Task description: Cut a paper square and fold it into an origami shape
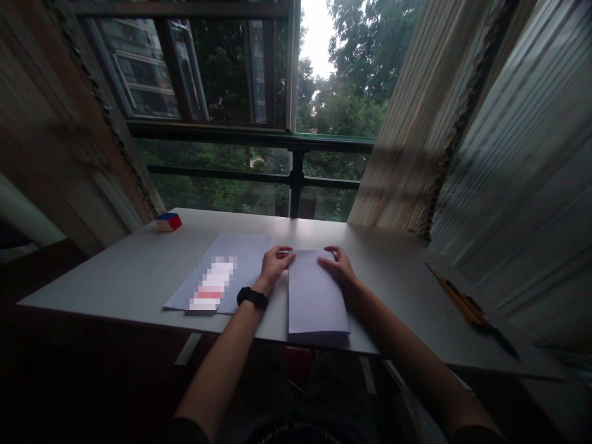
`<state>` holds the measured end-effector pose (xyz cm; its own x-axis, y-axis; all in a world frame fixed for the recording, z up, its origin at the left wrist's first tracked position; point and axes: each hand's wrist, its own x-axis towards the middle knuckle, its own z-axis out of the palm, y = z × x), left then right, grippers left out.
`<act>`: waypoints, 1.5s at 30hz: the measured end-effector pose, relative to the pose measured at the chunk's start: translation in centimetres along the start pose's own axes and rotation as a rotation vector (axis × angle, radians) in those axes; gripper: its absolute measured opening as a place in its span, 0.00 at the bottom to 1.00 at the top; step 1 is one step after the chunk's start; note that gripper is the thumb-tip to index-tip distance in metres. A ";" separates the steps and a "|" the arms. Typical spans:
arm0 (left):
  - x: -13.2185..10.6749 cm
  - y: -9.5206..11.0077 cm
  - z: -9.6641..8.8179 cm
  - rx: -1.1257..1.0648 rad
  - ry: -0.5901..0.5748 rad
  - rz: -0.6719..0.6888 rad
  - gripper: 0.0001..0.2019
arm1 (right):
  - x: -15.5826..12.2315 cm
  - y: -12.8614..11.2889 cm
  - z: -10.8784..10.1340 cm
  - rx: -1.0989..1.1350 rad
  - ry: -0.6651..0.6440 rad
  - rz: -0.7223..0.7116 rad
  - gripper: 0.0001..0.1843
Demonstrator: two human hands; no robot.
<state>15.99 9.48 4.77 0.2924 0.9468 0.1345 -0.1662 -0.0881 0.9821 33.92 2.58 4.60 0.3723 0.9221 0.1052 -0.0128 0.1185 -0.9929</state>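
Left hand (276, 264) and right hand (341, 268) pinch folded paper (317, 296); sheet (245, 250), cube (169, 222) lie left.

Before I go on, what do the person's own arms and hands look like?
The left hand and right hand are ungloved. A black watch-like band circles the left wrist. Both forearms are bare down from dark sleeves; no cables or markings are visible on them.

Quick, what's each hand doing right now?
Left hand: closed, holding the narrow white paper by its far left corner.
Right hand: closed, holding the same paper near its far right corner.
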 end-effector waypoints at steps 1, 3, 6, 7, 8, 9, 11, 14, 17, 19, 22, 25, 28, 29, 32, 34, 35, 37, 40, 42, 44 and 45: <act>0.0 0.0 0.0 0.004 0.004 0.000 0.21 | -0.1 -0.2 0.0 0.026 0.004 0.021 0.27; 0.1 0.0 0.0 0.005 0.002 0.001 0.21 | -0.3 -0.6 0.1 0.077 0.011 0.058 0.26; 0.1 -0.2 0.0 -0.004 -0.011 0.001 0.22 | -0.3 -1.0 0.0 0.145 0.031 0.109 0.26; 0.1 -0.2 0.0 -0.005 -0.016 0.000 0.22 | -0.2 -1.1 0.0 0.164 0.032 0.124 0.25; 0.1 -0.1 0.0 -0.006 -0.021 -0.002 0.22 | -0.1 -1.2 0.0 0.180 0.027 0.140 0.25; 0.0 -0.1 0.0 -0.007 -0.025 -0.005 0.22 | -0.1 -1.2 -0.1 0.194 0.017 0.152 0.24; -0.1 0.0 0.1 -0.014 -0.032 -0.009 0.22 | -0.1 -1.2 -0.1 0.215 -0.002 0.167 0.24; -0.2 0.2 0.1 -0.030 -0.042 -0.012 0.21 | -0.2 -1.2 -0.2 0.241 -0.018 0.162 0.24; -0.1 0.2 0.1 -0.025 -0.033 -0.005 0.21 | -0.3 -0.9 -0.2 0.264 -0.022 0.167 0.20; 0.0 0.2 0.0 -0.012 -0.021 0.005 0.21 | -0.3 -0.8 -0.2 0.260 -0.013 0.173 0.19; 0.1 0.0 0.0 -0.007 -0.015 0.004 0.22 | -0.2 -0.5 -0.2 0.227 0.004 0.157 0.20; 0.1 0.0 0.1 -0.006 -0.012 -0.006 0.23 | -0.1 -0.4 -0.3 0.192 0.000 0.124 0.21; -0.1 0.1 0.1 -0.006 -0.011 -0.015 0.22 | -0.1 -0.5 -0.4 0.136 0.002 0.087 0.21; -0.1 0.1 0.2 -0.005 -0.011 -0.021 0.22 | -0.1 -0.5 -0.4 0.113 0.009 0.074 0.21; -0.2 0.2 0.2 -0.001 -0.016 -0.040 0.21 | 0.0 -0.6 -0.6 0.047 0.023 0.024 0.20; -0.2 0.2 0.3 -0.005 -0.021 -0.043 0.21 | 0.1 -0.6 -0.7 0.014 0.024 -0.014 0.20; -0.2 0.1 0.3 -0.006 -0.024 -0.040 0.20 | 0.2 -0.5 -0.8 0.000 0.022 -0.030 0.19; -0.2 0.1 0.3 0.000 -0.029 -0.032 0.19 | 0.4 -0.4 -1.0 -0.019 0.015 -0.047 0.19; -0.2 0.1 0.3 -0.007 -0.041 -0.025 0.20 | 0.7 -0.1 -1.2 -0.029 0.004 -0.048 0.19; -0.3 0.1 0.3 -0.022 -0.050 -0.024 0.20 | 0.8 0.0 -1.4 -0.024 0.004 -0.055 0.19; -0.3 0.2 0.3 -0.023 -0.049 -0.019 0.20 | 0.8 0.0 -1.4 -0.021 0.005 -0.060 0.19; -0.3 0.2 0.4 -0.020 -0.046 -0.017 0.19 | 0.8 -0.1 -1.4 -0.019 0.006 -0.057 0.19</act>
<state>16.22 9.08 5.01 0.3378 0.9330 0.1241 -0.1793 -0.0657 0.9816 35.51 2.75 4.71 0.3773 0.9119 0.1615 0.0257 0.1639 -0.9861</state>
